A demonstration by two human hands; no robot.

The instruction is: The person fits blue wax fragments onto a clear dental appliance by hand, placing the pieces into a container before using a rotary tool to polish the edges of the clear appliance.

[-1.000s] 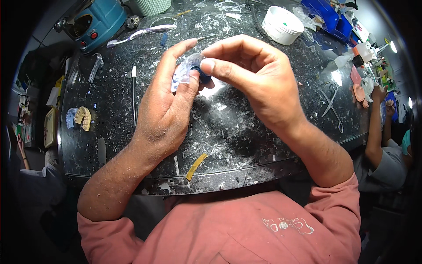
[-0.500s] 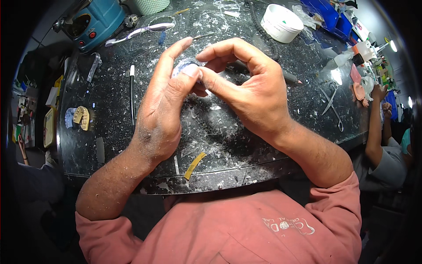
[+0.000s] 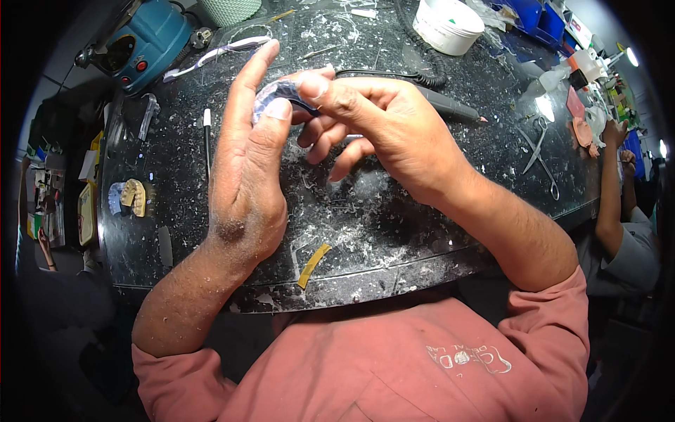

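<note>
A curved, see-through bluish dental tray [image 3: 276, 91] is held up over the bench between both hands. My left hand [image 3: 247, 165] pinches its left side, thumb on the near face and index finger stretched up past it. My right hand [image 3: 404, 133] grips the right end between thumb and index finger, while its other fingers hang loosely curled below. The fingers cover part of the tray. Behind my right hand lies a dark grey handpiece [image 3: 448, 107] with a pinkish tip.
Left on the dusty black bench [image 3: 365, 243] are a yellowish dental model [image 3: 133, 197] and a black marker [image 3: 207, 148]. Scissors [image 3: 537, 151] lie right. Farther back stand a white tub [image 3: 448, 29] and a blue machine [image 3: 149, 46]. A yellow strip [image 3: 313, 266] lies near the front edge.
The tray shows more of its arch now. My right thumb has moved up onto its right end, and the other right fingers have dropped below. The view has shifted slightly.
</note>
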